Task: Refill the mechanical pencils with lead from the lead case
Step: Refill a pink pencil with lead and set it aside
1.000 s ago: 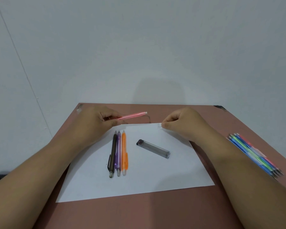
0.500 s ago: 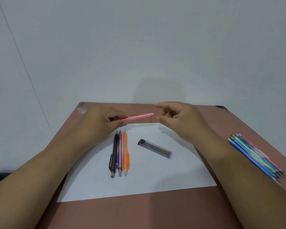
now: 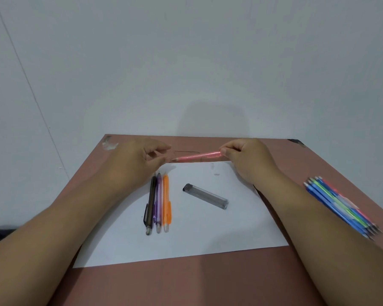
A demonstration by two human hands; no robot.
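Note:
A pink mechanical pencil [image 3: 198, 156] hangs level above the far edge of the white paper [image 3: 208, 237]. My right hand [image 3: 248, 160] pinches its right end. My left hand [image 3: 135, 164] hovers just left of the pencil's tip, fingers loosely curled, nothing seen in them. On the paper lie a black pencil [image 3: 151, 204], a purple pencil [image 3: 158, 202] and an orange pencil [image 3: 166, 202], side by side with their tips toward the wall. To their right the grey see-through lead case [image 3: 206, 196] lies slanted.
A row of several blue, green and pink pencils [image 3: 341, 208] lies on the brown table [image 3: 186, 281] at the right edge, next to my right forearm. A small white piece [image 3: 216, 173] rests on the paper below the pink pencil. The wall stands right behind the table.
The pink pencil passed from my left hand to my right hand and shifted right. My left hand let go of it; my right hand took its end.

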